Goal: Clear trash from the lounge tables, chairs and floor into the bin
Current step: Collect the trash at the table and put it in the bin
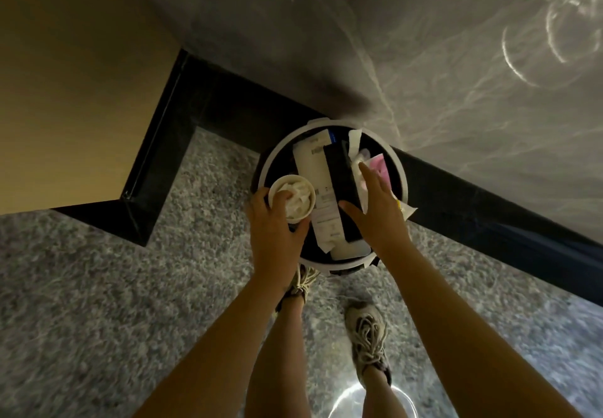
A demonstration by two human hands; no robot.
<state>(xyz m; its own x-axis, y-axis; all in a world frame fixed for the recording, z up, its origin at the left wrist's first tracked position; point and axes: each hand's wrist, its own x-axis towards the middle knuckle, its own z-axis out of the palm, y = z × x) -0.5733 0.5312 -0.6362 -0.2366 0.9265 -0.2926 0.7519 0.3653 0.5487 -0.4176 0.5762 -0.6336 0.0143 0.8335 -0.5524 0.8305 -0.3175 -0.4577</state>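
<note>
Over bin [321, 122], cup [292, 196] inside left grip [277, 235]

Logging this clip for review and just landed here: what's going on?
A person stands over a round bin by the wall, piled high with trash. The left hand grips a paper cup stuffed with crumpled tissue, held over the bin's near edge. The right hand lies flat, fingers straight, on a black box atop the pile, seemingly pressing it down. The cup is not yet dropped in.
</note>
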